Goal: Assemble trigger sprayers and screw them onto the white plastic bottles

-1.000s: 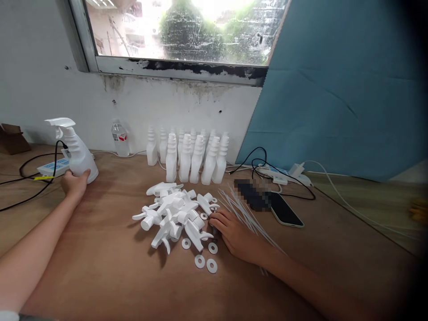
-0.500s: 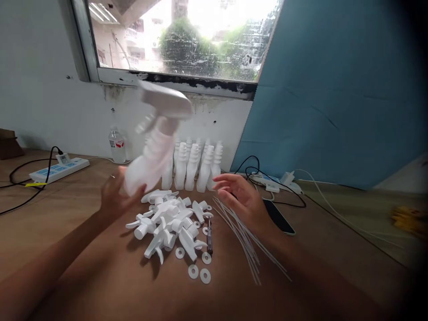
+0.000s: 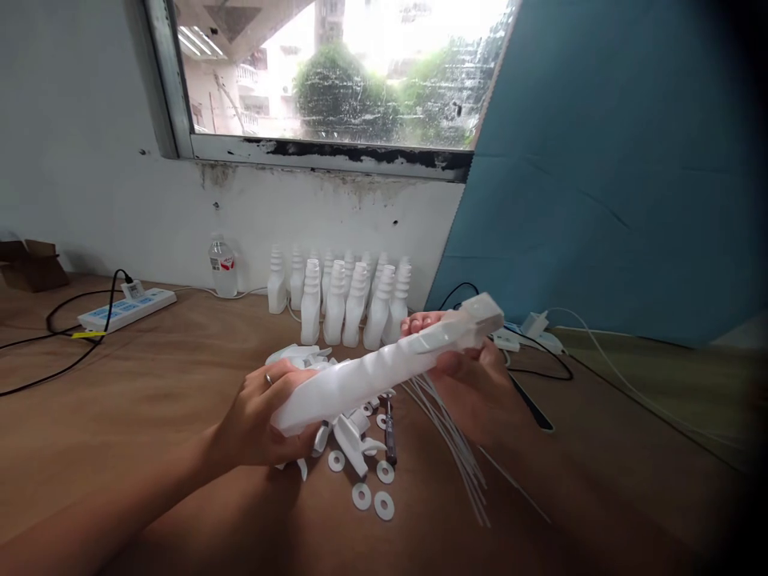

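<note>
I hold a white spray bottle lying almost flat over the table. My left hand is wrapped round its body, a ring on one finger. My right hand grips the trigger head end at the right. Under the bottle lies a heap of white trigger heads, several white washers and a small dark screwdriver. A fan of thin white dip tubes spreads below my right hand.
Several white headless bottles stand in rows by the wall, a water bottle to their left. A power strip with black cables lies at the left. A phone and chargers lie right. A blue board leans behind.
My left hand carried the spray bottle from the far left to the middle and tipped it flat. My right hand left the table and took hold of its head end.
</note>
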Available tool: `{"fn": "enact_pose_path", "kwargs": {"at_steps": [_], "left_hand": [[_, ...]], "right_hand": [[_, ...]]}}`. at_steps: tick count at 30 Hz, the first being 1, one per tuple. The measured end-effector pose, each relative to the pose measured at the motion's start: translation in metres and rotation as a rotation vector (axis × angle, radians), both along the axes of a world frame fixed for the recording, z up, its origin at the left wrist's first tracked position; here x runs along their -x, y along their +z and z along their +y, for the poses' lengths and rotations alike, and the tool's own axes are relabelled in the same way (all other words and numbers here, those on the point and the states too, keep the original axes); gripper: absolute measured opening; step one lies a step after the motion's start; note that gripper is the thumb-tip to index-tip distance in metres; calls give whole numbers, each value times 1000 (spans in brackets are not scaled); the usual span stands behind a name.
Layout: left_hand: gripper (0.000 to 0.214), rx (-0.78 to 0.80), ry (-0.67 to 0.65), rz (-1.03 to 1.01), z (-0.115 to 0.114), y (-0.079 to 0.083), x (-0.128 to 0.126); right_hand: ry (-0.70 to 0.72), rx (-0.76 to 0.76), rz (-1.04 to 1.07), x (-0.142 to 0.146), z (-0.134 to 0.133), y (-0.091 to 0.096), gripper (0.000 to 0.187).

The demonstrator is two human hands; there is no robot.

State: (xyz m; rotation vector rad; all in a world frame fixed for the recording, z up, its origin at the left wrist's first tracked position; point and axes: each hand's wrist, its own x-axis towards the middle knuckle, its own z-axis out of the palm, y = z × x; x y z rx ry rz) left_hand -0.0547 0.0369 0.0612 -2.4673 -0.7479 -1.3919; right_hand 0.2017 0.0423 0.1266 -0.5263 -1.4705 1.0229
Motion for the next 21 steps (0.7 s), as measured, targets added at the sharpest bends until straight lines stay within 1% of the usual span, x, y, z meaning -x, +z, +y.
{"fn": "enact_pose_path", "kwargs": {"at_steps": [2, 4, 7, 9, 10, 12, 15, 17, 19, 21], "left_hand": [[44, 58, 6, -47, -5, 0, -3], [40, 109, -24, -83, -7, -1, -4], [31, 226, -166, -125, -5, -5, -6], [28, 331, -244, -141, -5, -9, -7], [27, 385, -260, -147, -5, -11, -7], [28, 491, -271, -164, -7, -15, -9], [29, 644, -289, -192, -11, -19, -12], [36, 756, -342, -211, -14, -20, -14], [44, 903, -418, -242, -15, -22, -15], [49, 1045, -487, -283, -16, -23, -15]], "right_hand": [[-32, 9, 30, 0, 0, 0, 36], [-49, 31, 37, -1, 2, -1, 37], [-42, 8, 3, -6, 4, -3, 38], [11, -36, -44, -9, 4, -2, 37], [49, -41, -69, -10, 3, -2, 37], [116, -15, -111, -10, 2, -1, 42], [103, 10, -109, -8, 1, -3, 48], [87, 4, -67, -7, 1, -4, 42], [117, 29, -33, -8, 0, -2, 37], [164, 60, -30, -9, -1, 1, 45]]}}
